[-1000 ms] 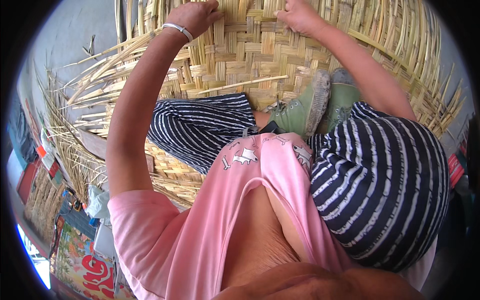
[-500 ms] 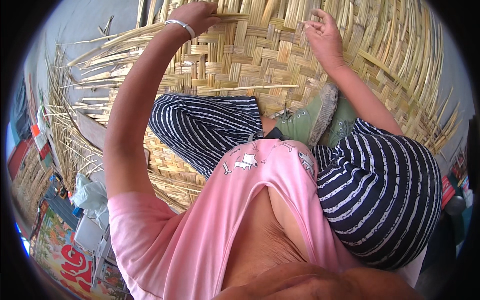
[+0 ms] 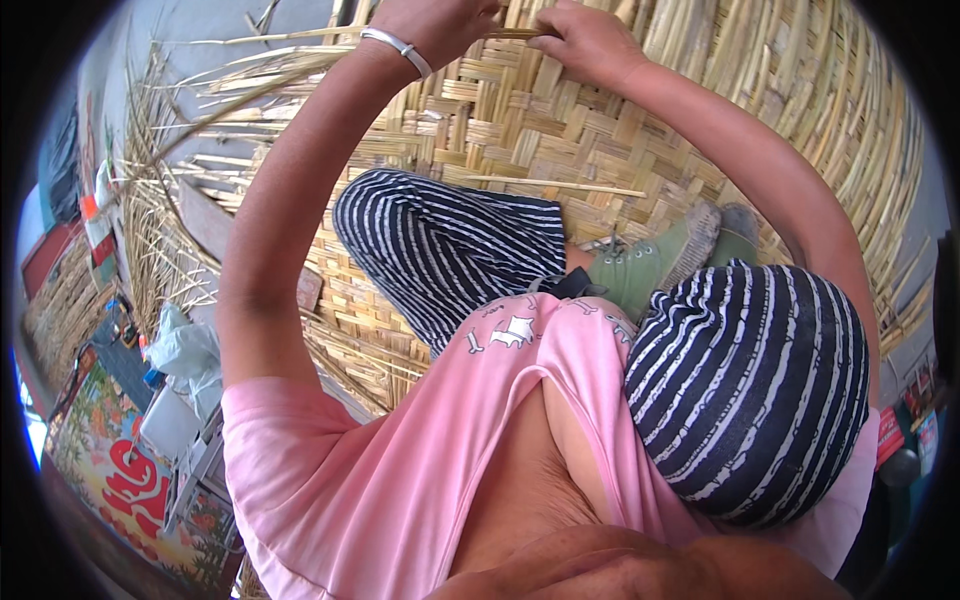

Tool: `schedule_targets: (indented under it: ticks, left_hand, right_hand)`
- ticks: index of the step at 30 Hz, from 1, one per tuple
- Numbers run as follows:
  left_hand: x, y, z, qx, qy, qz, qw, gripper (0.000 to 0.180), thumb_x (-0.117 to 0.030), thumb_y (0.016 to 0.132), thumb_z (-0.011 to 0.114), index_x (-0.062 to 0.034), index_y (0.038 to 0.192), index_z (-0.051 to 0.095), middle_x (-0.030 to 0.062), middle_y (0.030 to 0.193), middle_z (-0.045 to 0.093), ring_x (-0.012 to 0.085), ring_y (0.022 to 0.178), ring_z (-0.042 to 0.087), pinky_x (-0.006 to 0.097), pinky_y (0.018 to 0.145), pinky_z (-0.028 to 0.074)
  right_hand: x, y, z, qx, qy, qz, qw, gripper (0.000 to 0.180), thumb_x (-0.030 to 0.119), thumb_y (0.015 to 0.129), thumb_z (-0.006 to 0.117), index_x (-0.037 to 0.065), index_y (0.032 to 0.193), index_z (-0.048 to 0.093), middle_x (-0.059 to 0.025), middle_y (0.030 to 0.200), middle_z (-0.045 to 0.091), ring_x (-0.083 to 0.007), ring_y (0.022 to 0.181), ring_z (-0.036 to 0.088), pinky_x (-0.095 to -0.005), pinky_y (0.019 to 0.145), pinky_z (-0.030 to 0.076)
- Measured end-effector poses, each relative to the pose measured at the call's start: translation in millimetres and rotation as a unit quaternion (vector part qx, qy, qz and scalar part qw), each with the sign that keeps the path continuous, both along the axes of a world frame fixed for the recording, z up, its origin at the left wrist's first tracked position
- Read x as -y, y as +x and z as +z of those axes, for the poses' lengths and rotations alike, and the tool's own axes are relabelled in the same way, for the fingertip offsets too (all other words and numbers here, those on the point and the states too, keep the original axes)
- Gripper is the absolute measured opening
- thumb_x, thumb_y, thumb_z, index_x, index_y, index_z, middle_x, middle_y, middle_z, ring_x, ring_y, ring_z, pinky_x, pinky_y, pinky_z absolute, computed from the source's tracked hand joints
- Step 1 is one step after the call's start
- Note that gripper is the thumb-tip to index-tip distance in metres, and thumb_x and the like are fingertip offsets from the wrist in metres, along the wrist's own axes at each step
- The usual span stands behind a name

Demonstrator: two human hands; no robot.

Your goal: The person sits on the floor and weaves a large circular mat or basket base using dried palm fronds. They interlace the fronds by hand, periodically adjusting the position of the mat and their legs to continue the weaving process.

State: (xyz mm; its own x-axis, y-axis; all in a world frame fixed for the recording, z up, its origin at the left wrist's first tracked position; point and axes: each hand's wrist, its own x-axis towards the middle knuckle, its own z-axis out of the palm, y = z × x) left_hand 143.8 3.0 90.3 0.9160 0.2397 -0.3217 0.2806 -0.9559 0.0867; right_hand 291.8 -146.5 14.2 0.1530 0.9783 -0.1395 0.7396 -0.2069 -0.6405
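Observation:
A broad woven mat (image 3: 590,135) of split yellow reed strips spreads out in front of me and under my legs. At the top of the view both my hands are on one reed strip (image 3: 516,33), which runs between them just over the weave. My left hand (image 3: 440,25), with a silver bracelet (image 3: 396,48) on its wrist, is closed at the strip's left part; its fingertips are partly cut off by the upper edge. My right hand (image 3: 590,42) pinches the strip from the right between thumb and fingers.
Unwoven reed ends (image 3: 225,135) fan out on the left, and more long ones (image 3: 835,110) on the right. A loose thin reed (image 3: 555,185) lies across the mat near my green shoes (image 3: 640,268). A flat board (image 3: 205,220) and a pale plastic bag (image 3: 185,350) are at the left.
My right hand has come left and up from the right part of the mat and taken hold of the strip beside my left hand. The whole view has shifted slightly.

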Motion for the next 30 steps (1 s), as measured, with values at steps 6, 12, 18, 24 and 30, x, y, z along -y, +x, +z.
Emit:
schedule_targets:
  ticks: [6,12,18,24,30]
  left_hand:
    - [-27.9,-9.9,16.4,0.258,-0.365,0.275,0.851,0.025,-0.026,0.098,0.071,-0.0006,0.098,0.074,0.0033,0.082,0.073,0.0123,0.074,0.067,0.028,0.068,0.054]
    - [-100.1,-35.5,-102.0,0.17,-0.308,0.346,0.87,0.044,-0.027,0.088,0.081,0.0038,0.118,0.071,0.0116,0.096,0.076,0.0192,0.085,0.071,0.033,0.079,0.057]
    - [-94.6,-1.4,-98.6,0.096,-0.287,0.304,0.903,0.045,-0.022,0.083,0.085,0.0062,0.115,0.07,0.0153,0.098,0.076,0.0221,0.088,0.071,0.035,0.079,0.058]
    - [-105.4,-27.6,-95.4,0.153,-0.374,0.331,0.853,0.021,-0.009,0.083,0.079,0.0034,0.097,0.071,0.0073,0.082,0.071,0.0152,0.076,0.066,0.032,0.069,0.056]
    - [-99.8,-27.1,-92.1,0.141,-0.172,0.31,0.925,0.021,-0.015,0.084,0.079,-0.0021,0.1,0.072,0.0133,0.085,0.073,0.0248,0.079,0.07,0.038,0.075,0.056]
  right_hand:
    - [0.9,7.5,3.4,-0.046,-0.031,-0.082,0.995,0.02,0.027,0.092,0.067,0.007,0.094,0.07,-0.0148,0.09,0.07,-0.0326,0.08,0.068,-0.0457,0.074,0.054]
    - [-0.1,7.1,-23.9,-0.042,0.013,-0.112,0.993,0.031,0.038,0.095,0.064,0.008,0.1,0.071,-0.0067,0.073,0.068,-0.0225,0.067,0.066,-0.0404,0.068,0.053]
    - [9.9,10.3,-29.7,-0.094,0.033,-0.159,0.982,0.03,0.036,0.096,0.066,0.008,0.103,0.072,-0.0045,0.079,0.071,-0.0159,0.069,0.066,-0.0338,0.07,0.054]
    - [11.8,13.8,-37.0,-0.118,0.042,-0.157,0.98,0.03,0.035,0.095,0.069,0.006,0.106,0.072,-0.0029,0.08,0.071,-0.0126,0.07,0.066,-0.0323,0.071,0.054]
    - [14.0,13.7,-38.7,-0.151,0.03,-0.17,0.973,0.028,0.032,0.096,0.071,0.006,0.104,0.071,-0.0006,0.078,0.07,-0.0086,0.067,0.065,-0.0291,0.068,0.055]
